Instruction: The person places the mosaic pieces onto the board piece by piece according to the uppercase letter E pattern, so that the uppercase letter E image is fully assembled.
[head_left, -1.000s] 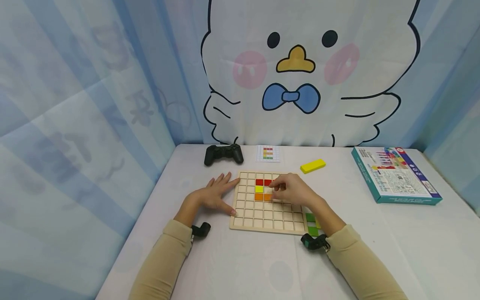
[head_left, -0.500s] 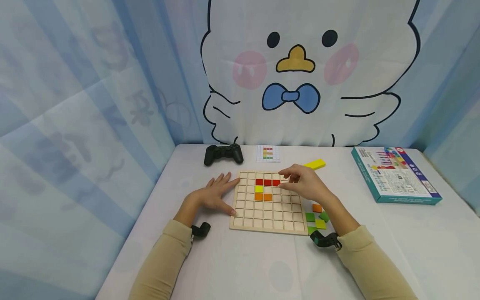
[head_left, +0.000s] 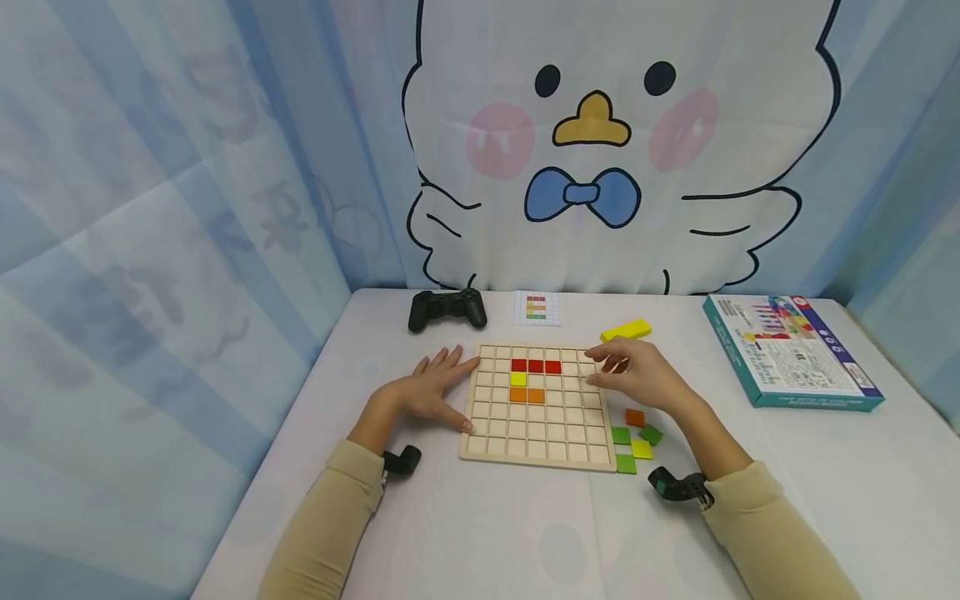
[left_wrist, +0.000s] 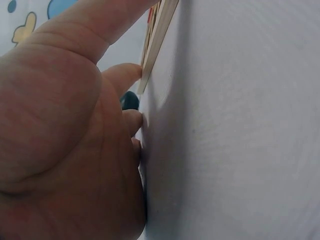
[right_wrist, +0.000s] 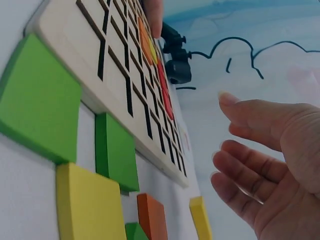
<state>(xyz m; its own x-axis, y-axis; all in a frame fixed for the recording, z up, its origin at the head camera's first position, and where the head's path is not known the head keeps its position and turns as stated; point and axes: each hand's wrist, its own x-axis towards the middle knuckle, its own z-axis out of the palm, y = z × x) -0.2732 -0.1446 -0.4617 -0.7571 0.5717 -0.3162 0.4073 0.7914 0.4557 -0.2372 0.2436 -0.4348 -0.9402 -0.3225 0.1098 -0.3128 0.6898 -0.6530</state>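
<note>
A wooden grid board lies flat on the table. In its cells sit three red tiles in a row, a yellow tile below the left one, and two orange tiles under that. My left hand is spread, thumb and index finger touching the board's left edge. Over the board's upper right edge hovers my right hand, fingers loosely bent, holding nothing; the right wrist view shows a gap between thumb and fingers. Near that hand, by the board's right side, lie loose green tiles, a yellow tile and an orange tile.
A yellow bar lies behind the board's right corner. At the back are a black game controller and a small pattern card. A teal-sided box stands at the far right. A printed curtain hangs behind the table.
My right hand has left the red row and moved right to the board's edge, its fingers parting. The third red tile is now uncovered in its cell. The left hand stays put.
</note>
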